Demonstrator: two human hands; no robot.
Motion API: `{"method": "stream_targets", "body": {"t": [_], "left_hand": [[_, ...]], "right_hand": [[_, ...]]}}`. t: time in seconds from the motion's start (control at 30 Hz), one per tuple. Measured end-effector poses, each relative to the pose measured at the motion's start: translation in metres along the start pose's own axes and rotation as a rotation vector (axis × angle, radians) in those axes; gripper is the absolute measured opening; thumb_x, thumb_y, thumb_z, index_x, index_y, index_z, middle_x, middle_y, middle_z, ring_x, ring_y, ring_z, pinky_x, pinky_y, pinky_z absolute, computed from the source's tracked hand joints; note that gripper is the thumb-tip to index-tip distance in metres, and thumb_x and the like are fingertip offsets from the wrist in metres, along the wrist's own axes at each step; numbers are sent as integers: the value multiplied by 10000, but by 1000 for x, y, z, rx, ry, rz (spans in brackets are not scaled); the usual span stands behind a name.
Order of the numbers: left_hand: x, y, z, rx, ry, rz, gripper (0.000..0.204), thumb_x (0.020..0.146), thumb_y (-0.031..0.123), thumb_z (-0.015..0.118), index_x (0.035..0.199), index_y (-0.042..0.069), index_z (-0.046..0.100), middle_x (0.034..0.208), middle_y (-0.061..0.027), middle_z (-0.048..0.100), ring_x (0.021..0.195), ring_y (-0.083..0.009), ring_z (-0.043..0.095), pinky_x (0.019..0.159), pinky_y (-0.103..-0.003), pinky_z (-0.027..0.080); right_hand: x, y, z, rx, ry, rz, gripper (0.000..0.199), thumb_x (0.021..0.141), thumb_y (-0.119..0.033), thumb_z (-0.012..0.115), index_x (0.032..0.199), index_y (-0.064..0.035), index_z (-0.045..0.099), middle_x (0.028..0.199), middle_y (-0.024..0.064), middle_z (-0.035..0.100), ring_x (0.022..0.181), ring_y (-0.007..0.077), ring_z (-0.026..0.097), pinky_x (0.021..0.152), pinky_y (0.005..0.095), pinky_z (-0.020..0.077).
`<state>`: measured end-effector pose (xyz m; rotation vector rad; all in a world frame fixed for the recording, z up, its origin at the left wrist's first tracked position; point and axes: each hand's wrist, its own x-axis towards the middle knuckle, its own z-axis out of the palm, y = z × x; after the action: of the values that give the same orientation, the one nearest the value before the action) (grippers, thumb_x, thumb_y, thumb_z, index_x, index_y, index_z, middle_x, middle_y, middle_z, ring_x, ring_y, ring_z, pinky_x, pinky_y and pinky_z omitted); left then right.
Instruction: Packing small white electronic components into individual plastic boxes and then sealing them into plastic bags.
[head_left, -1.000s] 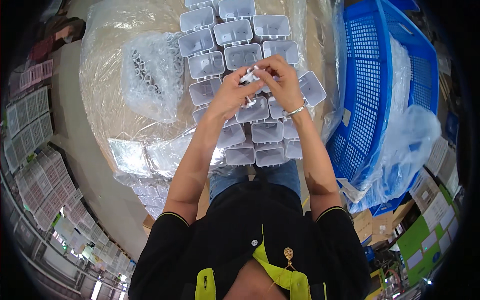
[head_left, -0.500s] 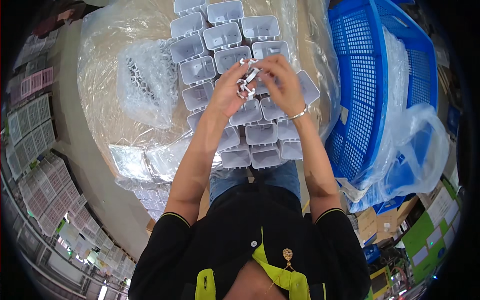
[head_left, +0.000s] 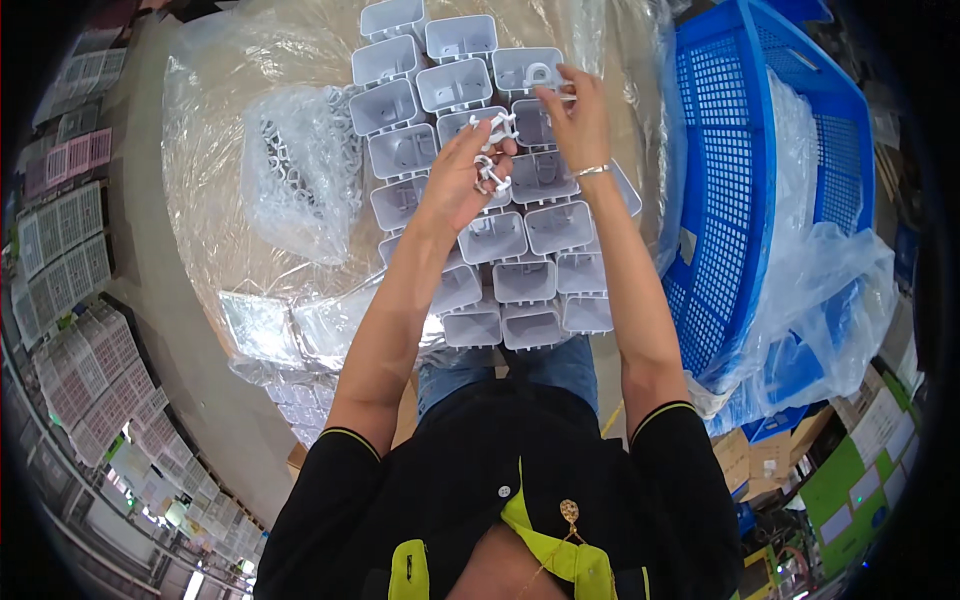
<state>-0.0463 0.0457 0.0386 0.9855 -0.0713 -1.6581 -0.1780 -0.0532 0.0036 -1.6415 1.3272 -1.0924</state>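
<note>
My left hand is closed around several small white curved plastic clips, which stick out past the fingers and thumb. Farther out and to the right, my right hand pinches one white U-shaped plastic clip between thumb and fingertips. That clip is over the mouth of a grey rectangular plastic bin; whether it touches the bin I cannot tell. More open grey bins stand in rows under and around both hands. My hands and forearms hide parts of several of them.
On the left lies a clear plastic bag of similar white parts, on a plastic-wrapped surface. Large blue perforated crates stand close on the right, with clear plastic film draped over them. Stacked crates line the far left floor.
My right hand has moved away from the left hand, outward to the far right bin, with one clip in its fingers. The left hand stays nearly in place with the other clips.
</note>
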Motion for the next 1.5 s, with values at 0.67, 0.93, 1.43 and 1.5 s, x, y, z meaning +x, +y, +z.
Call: {"method": "stream_targets", "body": {"t": [0.67, 0.93, 1.43, 1.5], "left_hand": [[-9, 22, -24, -102, -53, 46, 396, 958, 359, 400, 1089, 5, 523, 776, -90, 565, 548, -124, 502, 443, -209, 380], [-4, 31, -57, -189, -133, 25, 468, 943, 419, 336, 1073, 12, 526, 746, -91, 568, 545, -140, 521, 425, -229, 392], [-28, 59, -98, -467, 202, 135, 520, 953, 484, 317, 1113, 12, 463, 767, -99, 570, 641, -195, 542, 527, -325, 433], [-32, 63, -100, -504, 229, 158, 517, 954, 480, 318, 1096, 9, 477, 794, -99, 566, 683, -198, 547, 560, -333, 448]], "right_hand": [[-16, -25, 36, 554, -368, 387, 187, 878, -166, 605, 879, 14, 653, 700, -19, 586, 619, 45, 495, 532, 209, 398], [-9, -48, 62, -41, -352, -273, 195, 839, -97, 590, 1006, -3, 623, 855, 108, 604, 703, 189, 578, 663, 294, 453], [-11, -56, 123, -246, -197, -532, 162, 844, -93, 625, 989, -21, 621, 852, 31, 627, 747, 93, 581, 639, 238, 462], [-21, -72, 116, -135, -357, -343, 178, 845, -72, 612, 1016, -26, 618, 875, 15, 593, 759, 81, 552, 648, 231, 450]]}}
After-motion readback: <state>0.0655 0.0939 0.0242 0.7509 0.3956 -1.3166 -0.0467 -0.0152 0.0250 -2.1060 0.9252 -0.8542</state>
